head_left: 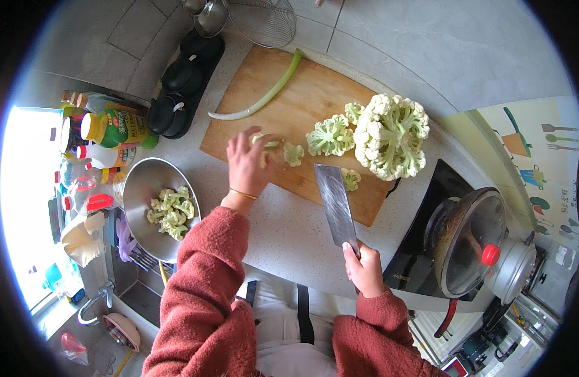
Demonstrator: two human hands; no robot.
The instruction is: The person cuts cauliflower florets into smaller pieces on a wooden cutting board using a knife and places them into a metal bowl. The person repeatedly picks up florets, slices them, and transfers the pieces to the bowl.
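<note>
My right hand (363,269) is closed round the handle of a cleaver (336,200), its blade over the near edge of a wooden cutting board (252,85). My left hand (248,162) is at the board's left part, fingers bent over pale cauliflower pieces (266,143); whether it grips one is unclear. Beside it lies a small floret (293,154). A large cauliflower head (391,136) sits at the board's right end, a cut cluster (331,135) to its left and a floret (350,179) below. A scallion stalk (266,96) lies at the back left.
A steel bowl (132,207) with cauliflower florets stands at the left, near the sink (141,297). Bottles (115,127) and black lidded jars (169,115) stand farther back. A lidded wok (475,242) sits on the black cooktop (419,221) at right.
</note>
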